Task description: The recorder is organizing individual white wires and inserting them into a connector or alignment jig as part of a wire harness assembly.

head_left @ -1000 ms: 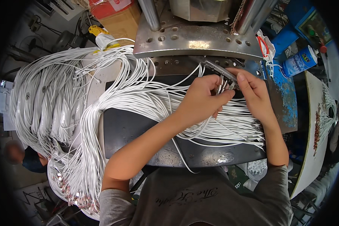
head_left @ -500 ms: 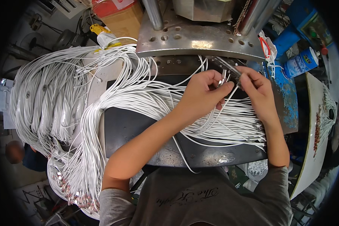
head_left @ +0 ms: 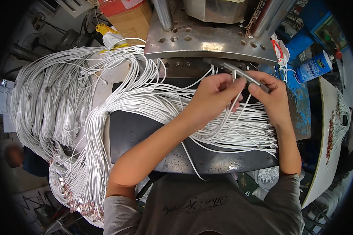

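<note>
My left hand [head_left: 212, 100] is closed in a pinch on thin white cables [head_left: 228, 111], thumb against the fingers. A pale cable end [head_left: 234, 73] sticks up past the thumb and touches or overlaps a narrow grey metal bar [head_left: 242, 73]. My right hand [head_left: 273, 96] grips the bar's right end between thumb and fingers; the bar slants down to the right. One cable runs down from the bar beside my right thumb. Beneath both hands a thick bundle of white cables [head_left: 153, 102] fans out to the right over a black work surface [head_left: 133, 137].
Right ahead stands a press with a thick drilled steel plate [head_left: 208, 45] and round columns [head_left: 162, 15]. Coiled white cables [head_left: 51, 102] hang at the left. A blue spray can [head_left: 313, 67] is at the right, near a board [head_left: 321, 137] with more wires.
The metal bar has tilted flatter and its left part has shifted toward the cable end in my left hand. My right hand has turned slightly with it; the cable bundle lies as before.
</note>
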A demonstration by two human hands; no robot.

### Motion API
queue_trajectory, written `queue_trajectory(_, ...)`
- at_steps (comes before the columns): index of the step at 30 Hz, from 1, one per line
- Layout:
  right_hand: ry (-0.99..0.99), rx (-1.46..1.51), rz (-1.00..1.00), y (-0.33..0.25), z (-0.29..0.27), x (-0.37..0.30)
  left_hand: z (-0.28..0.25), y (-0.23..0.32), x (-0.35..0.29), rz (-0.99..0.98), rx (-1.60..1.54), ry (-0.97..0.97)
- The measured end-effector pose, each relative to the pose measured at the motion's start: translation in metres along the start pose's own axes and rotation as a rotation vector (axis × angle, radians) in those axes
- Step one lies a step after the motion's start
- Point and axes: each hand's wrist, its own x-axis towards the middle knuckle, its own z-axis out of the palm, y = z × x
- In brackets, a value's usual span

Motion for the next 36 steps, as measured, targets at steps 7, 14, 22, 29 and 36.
queue_trajectory(7, 0.088, 0.1, 0.07, 0.009, -0.007, 0.0, -0.008, 0.002, 0.002, -0.01, 0.095, 0.078)
queue_trajectory(14, 0.047, -0.062, 0.038, 0.002, -0.009, -0.002, -0.005, -0.001, 0.001, -0.004, 0.065, 0.074)
queue_trajectory(22, 0.155, 0.064, 0.034, 0.006, -0.019, 0.0, -0.011, 0.009, 0.003, -0.083, -0.048, 0.15)
queue_trajectory(29, 0.133, 0.085, 0.05, 0.004, -0.013, -0.002, -0.021, 0.006, 0.005, -0.045, -0.028, 0.091)
queue_trajectory(36, 0.1, 0.082, 0.044, 0.003, -0.008, -0.001, -0.018, -0.003, 0.009, 0.06, 0.08, 0.132)
